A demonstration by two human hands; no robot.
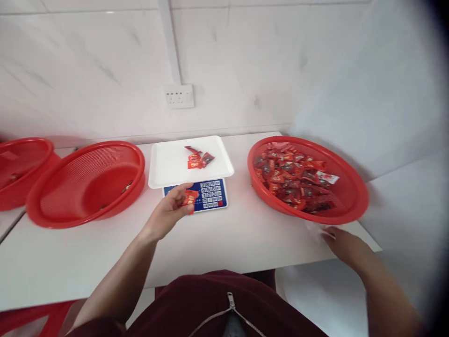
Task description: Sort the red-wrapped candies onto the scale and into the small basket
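Around the wearer's body, the white table bears a red basket of packets at one o'clock and a scale near twelve, the right hand at two pinching something thin and pale, the left hand at eleven pinching a red packet above the keypad.

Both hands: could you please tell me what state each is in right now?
Left hand: closed, holding a red packet.
Right hand: closed on something translucent, too blurred to name.

The bare left hand extends forward, thumb and fingers pinching, while the bare right hand reaches sideways, fingers curled.
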